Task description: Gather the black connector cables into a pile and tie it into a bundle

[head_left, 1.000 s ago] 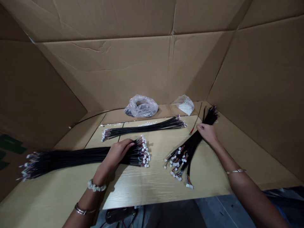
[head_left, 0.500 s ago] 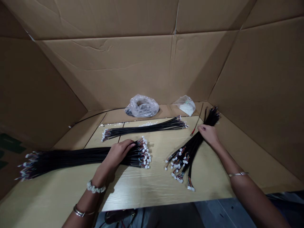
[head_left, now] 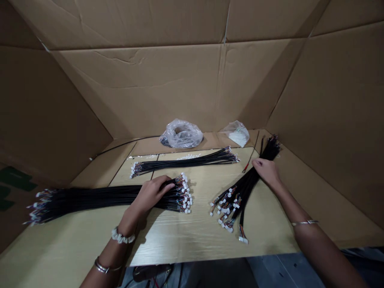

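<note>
On the left half of the table lies a thick bundle of black cables (head_left: 99, 202), with white connectors at its right end. Over that end rests my left hand (head_left: 153, 192), thumb and fingers closed on the cables just behind the connectors. My right hand (head_left: 265, 170) is wrapped around a second bundle of black cables (head_left: 246, 188) at the right, which slants from the back right corner toward the front. Its near ends fan out into white connectors and coloured wires. A thinner bundle of black cables (head_left: 186, 162) lies behind, touched by neither hand.
Against the cardboard wall (head_left: 135, 88) sit a clear plastic bag (head_left: 184, 134) and a smaller bag with white contents (head_left: 239, 136). A thin tool with a red part (head_left: 246, 166) lies beside my right hand. One loose black cable (head_left: 120, 147) curves at the back left.
The view has shifted slightly, so everything appears a little further right. Both hands keep their hold on the cable bundles, with no other clear movement.
</note>
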`<state>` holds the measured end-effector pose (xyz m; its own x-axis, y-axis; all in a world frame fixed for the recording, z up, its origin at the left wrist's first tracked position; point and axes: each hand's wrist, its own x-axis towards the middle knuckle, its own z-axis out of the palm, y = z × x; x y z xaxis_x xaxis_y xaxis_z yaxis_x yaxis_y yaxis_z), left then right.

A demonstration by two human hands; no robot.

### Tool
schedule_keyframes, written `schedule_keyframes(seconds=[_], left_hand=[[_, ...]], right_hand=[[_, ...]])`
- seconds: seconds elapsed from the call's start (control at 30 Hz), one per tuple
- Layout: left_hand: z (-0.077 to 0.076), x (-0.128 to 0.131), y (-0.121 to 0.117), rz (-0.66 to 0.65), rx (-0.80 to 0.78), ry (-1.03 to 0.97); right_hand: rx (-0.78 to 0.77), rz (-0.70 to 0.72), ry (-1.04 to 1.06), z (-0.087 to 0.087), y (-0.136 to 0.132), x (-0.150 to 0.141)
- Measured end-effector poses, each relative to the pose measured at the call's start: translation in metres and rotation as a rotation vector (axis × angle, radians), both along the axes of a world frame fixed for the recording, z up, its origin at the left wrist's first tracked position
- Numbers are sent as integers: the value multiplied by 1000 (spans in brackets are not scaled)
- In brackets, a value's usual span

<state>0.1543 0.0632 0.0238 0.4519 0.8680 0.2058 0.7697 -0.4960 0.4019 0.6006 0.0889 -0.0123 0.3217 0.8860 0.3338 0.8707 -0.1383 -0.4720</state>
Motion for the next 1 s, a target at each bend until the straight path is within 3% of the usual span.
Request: schedule_keyframes(seconds=[1.0], left_hand=[[-4,-6,2,-24,69,-55]], right_hand=[[12,19,-16,-3,1,2]])
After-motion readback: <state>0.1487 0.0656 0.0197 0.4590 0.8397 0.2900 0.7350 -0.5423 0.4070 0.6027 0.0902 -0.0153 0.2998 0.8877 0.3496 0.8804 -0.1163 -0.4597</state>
